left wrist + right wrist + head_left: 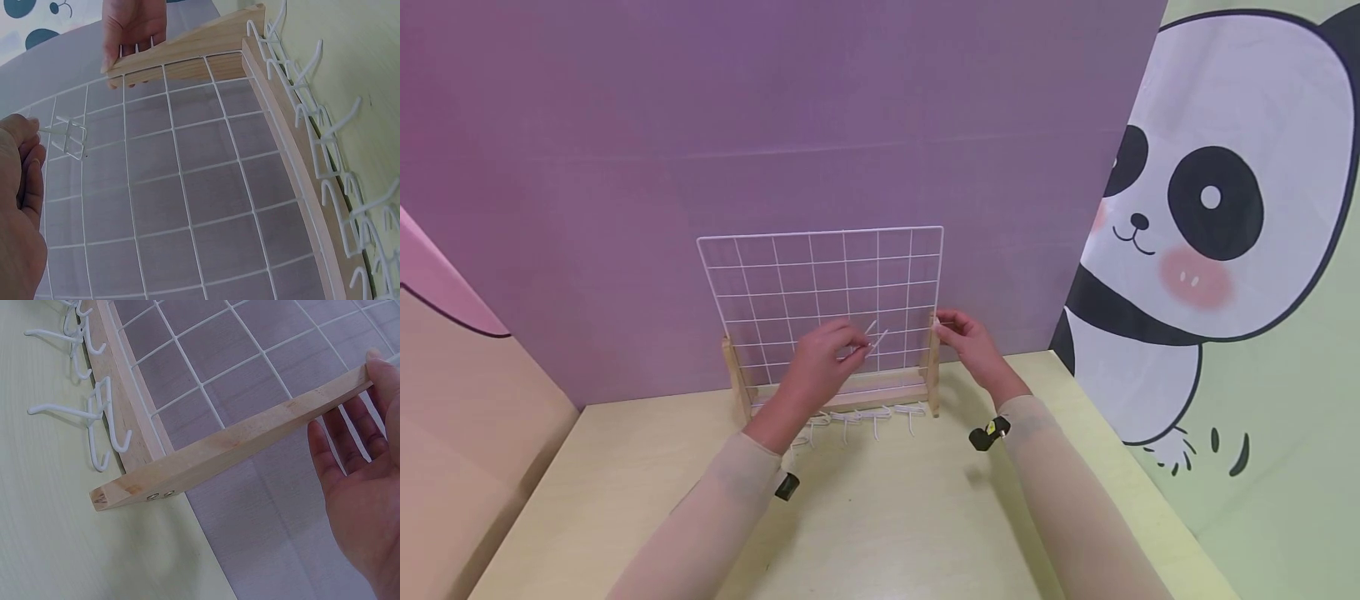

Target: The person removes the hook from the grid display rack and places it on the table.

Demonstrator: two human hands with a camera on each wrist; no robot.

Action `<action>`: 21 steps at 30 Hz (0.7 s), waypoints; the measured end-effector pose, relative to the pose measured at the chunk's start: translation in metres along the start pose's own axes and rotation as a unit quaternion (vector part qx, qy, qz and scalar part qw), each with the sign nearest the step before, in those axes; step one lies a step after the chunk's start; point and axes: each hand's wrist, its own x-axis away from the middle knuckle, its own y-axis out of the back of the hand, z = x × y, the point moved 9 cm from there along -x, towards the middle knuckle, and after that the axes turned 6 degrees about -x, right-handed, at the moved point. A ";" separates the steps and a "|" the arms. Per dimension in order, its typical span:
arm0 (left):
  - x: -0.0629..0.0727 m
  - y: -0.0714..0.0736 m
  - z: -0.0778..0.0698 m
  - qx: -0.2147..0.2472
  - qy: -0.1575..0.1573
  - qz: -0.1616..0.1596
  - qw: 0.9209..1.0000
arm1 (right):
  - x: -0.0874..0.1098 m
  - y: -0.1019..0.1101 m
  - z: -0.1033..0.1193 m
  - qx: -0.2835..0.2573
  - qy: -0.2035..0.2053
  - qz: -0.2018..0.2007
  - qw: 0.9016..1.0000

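Observation:
A white wire grid panel [820, 232] stands upright in a wooden stand, whose right post [933, 367] shows at close range in the right wrist view. My left hand [820, 364] pinches the stem of a white wire hook [70, 137] between thumb and fingers. Its prongs point toward the grid and overlap the wires in the left wrist view. At the top of the right post, my right hand [369, 481] grips the wood, thumb on the near side and fingers behind it.
Several more white wire hooks [69, 412] lie in a row along the front of the stand's wooden base. The stand is on a pale wooden table [880, 517]. Behind rises a purple wall [820, 100], and a panda picture [1217, 200] covers the right wall.

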 end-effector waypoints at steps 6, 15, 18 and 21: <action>0.008 0.006 -0.002 0.004 -0.023 -0.009 1.000 | -0.001 -0.001 0.000 -0.003 -0.003 0.003 1.000; 0.019 0.008 0.003 -0.013 -0.024 -0.005 1.000 | 0.001 0.000 -0.001 -0.003 -0.005 0.003 1.000; 0.022 0.010 0.004 -0.014 -0.023 -0.003 1.000 | 0.001 0.000 0.000 -0.003 -0.005 0.002 1.000; 0.025 0.011 0.005 -0.014 -0.029 -0.004 0.999 | 0.001 -0.001 0.001 -0.003 -0.006 -0.002 1.000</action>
